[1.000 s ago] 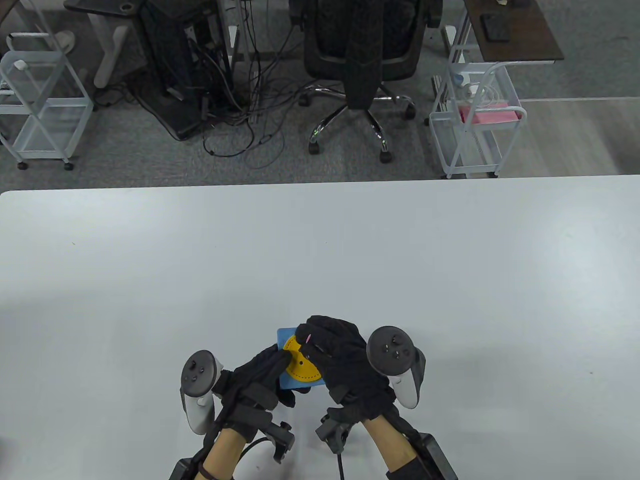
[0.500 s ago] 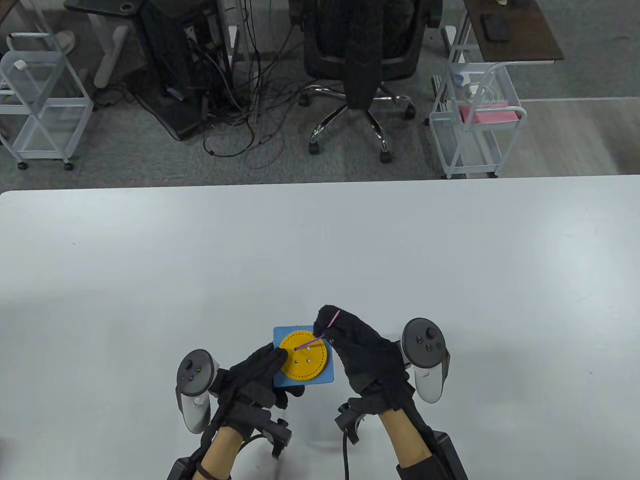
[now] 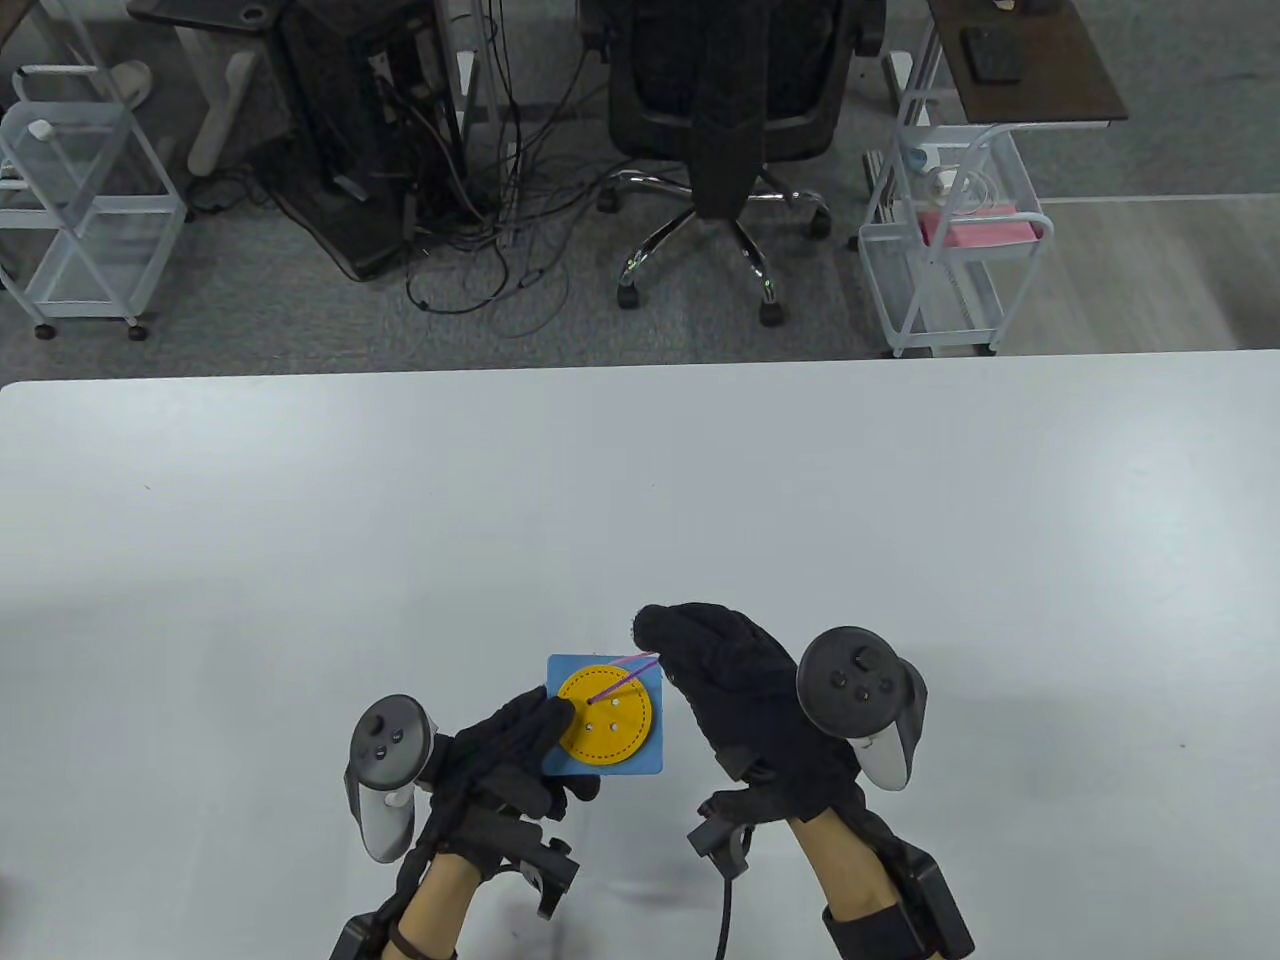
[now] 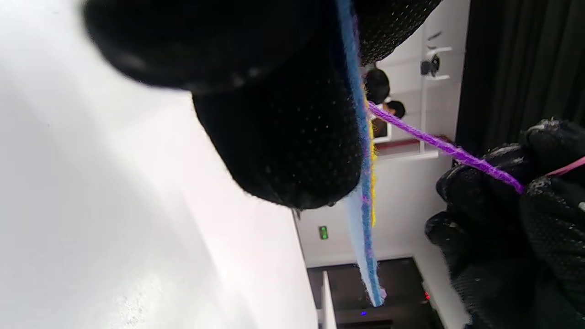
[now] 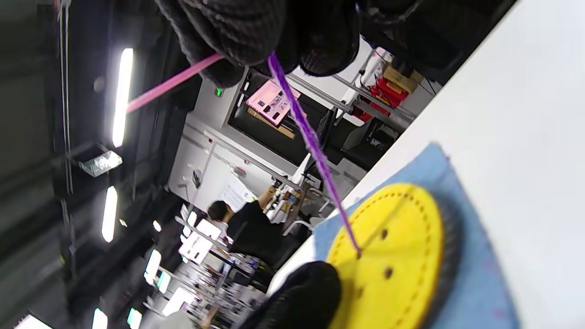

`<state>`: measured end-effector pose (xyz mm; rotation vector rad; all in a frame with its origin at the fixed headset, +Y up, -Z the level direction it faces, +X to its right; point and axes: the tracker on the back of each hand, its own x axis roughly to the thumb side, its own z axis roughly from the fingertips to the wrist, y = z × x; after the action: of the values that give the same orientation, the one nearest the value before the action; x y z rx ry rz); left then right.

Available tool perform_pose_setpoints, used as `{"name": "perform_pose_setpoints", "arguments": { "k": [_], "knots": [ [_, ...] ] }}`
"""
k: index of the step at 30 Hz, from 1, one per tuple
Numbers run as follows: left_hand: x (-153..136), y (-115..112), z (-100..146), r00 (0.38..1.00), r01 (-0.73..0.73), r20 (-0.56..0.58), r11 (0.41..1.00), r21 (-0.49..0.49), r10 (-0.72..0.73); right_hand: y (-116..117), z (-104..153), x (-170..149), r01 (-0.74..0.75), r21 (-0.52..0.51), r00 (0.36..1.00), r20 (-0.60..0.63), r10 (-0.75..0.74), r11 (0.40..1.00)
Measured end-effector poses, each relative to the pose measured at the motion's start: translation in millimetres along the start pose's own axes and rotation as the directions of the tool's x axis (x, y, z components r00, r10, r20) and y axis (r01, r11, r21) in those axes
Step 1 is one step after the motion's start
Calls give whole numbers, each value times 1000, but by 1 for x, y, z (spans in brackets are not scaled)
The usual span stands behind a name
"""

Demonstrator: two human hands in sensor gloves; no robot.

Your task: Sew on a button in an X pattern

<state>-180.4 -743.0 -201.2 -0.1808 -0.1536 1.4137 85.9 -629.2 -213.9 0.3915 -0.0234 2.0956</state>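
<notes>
Pulling away to the right, the right hand (image 3: pixel 740 690) is pinching the purple thread (image 3: pixel 622 681) tight from the round yellow felt button (image 3: pixel 604 718), while the left hand (image 3: pixel 510 750) is gripping the blue felt square (image 3: pixel 650 762) above the white tabletop (image 3: pixel 640 500).

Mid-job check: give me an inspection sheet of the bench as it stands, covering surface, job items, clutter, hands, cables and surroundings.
Surface: white table, a few small dark specks.
Job's things: yellow four-hole felt button on a blue felt square; purple thread runs taut from one hole up to the right hand; a pink needle sticks out of that hand's fingers.
Clutter: nothing seen on the table.
Grippers: left hand holds the square's left edge, thumb on the button rim; right hand pinches thread and needle.
Cables: a black lead hangs from the right wrist; tangled cables on the floor.
Surroundings: office chair, white wire carts, carpet.
</notes>
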Motion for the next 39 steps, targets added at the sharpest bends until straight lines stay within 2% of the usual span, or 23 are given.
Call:
{"name": "perform_pose_setpoints", "arguments": {
  "k": [4, 9, 18, 39],
  "knots": [
    [3, -1, 0, 999, 44, 16, 999, 3, -44, 5, 5, 16, -233, 20, 971, 50, 232, 972],
    [3, -1, 0, 998, 61, 19, 998, 6, -61, 18, 10, 23, -390, 47, 920, 72, 386, 920],
    [3, 3, 0, 998, 62, 9, 998, 11, -62, 33, 7, 22, -492, 82, 870, 60, 489, 866],
    [4, 5, 1, 997, 76, 1, 997, 32, -76, 59, 13, 33, -658, 19, 750, 109, 652, 753]
  ]
}}
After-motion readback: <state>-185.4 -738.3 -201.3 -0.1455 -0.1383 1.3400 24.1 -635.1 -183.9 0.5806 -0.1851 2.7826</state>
